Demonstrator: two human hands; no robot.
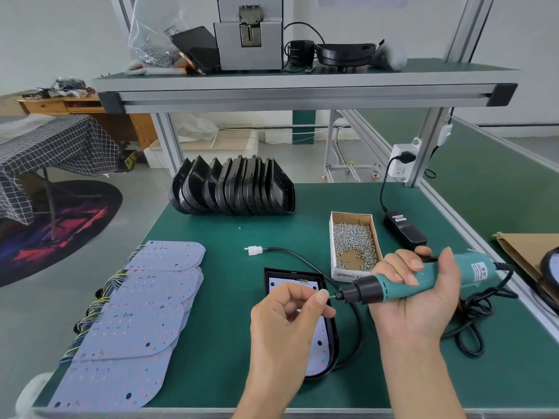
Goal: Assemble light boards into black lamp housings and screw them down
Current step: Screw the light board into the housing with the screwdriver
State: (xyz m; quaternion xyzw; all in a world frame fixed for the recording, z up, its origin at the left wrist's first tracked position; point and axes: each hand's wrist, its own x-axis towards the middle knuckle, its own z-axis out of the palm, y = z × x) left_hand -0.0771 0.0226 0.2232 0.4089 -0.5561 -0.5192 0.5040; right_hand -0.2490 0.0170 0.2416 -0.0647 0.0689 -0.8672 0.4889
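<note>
The light board [321, 337] lay seated in a black lamp housing [332, 334] on the green worktop [230, 297], directly below both hands. The left hand [284, 319] had its thumb and forefinger pressed together at the screwdriver's bit, apparently pinching a screw (too small to make out), the other fingers [282, 297] curled. The right hand [414, 297] gripped the teal electric screwdriver [417, 281], held nearly level with its tip aimed left.

The likeliest slip, as I judged it, was the screw dropping from the bit as the tool tipped down toward the board; it could roll under the board or off into the housing. A tilted bit could also skid and scar the board.

The screwdriver's cable [475, 325] coiled just right of the housing and might drag on the wrist. The housing's own lead [354, 322] looped beside its right rim. The screw box [354, 246] sat near, behind the tool. The stack of spare boards [136, 322] lay well apart at left, and the row of housings [233, 189] stood at the far edge, leaving open worktop between.
</note>
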